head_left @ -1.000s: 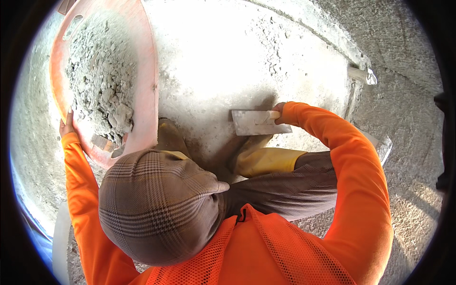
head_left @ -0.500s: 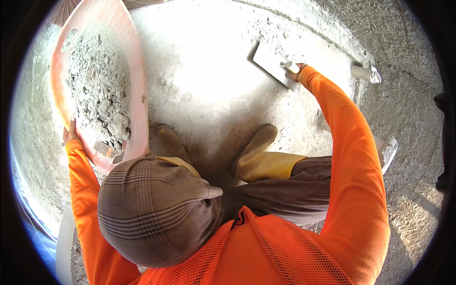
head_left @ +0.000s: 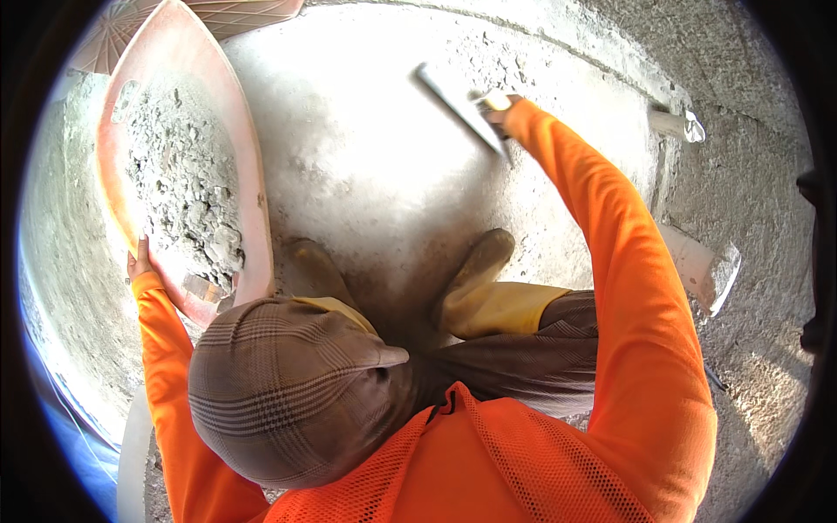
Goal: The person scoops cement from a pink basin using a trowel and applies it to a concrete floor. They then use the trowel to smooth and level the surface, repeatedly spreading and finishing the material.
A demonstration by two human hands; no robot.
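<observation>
My right hand [head_left: 503, 109] is closed round the light handle of a flat plastering trowel [head_left: 458, 106]. The blade is tilted nearly edge-on and a little blurred, in front of a pale, brightly lit surface [head_left: 357, 122]. At the left, my left hand [head_left: 139, 260] grips the outer rim of a long, pointed pinkish-orange mortar tub [head_left: 255, 205]; part of its fingers is hidden. Lumpy grey mortar [head_left: 181, 170] fills much of the tub. A small brownish block-like piece [head_left: 200, 288] lies at the tub's near end.
Two pale pipe-like stubs, an upper one [head_left: 676, 126] and a lower one [head_left: 702, 266], jut out at the right with shiny wrapped ends. My yellow boots [head_left: 501, 309] stand below the bright surface. Blue sheeting [head_left: 74, 436] hangs at the lower left. A brown ribbed panel [head_left: 235, 13] lies behind the tub.
My right hand has swung the trowel to the left and slightly up, and its blade has turned from broad face to near edge-on. My left hand stays on the tub's rim.
</observation>
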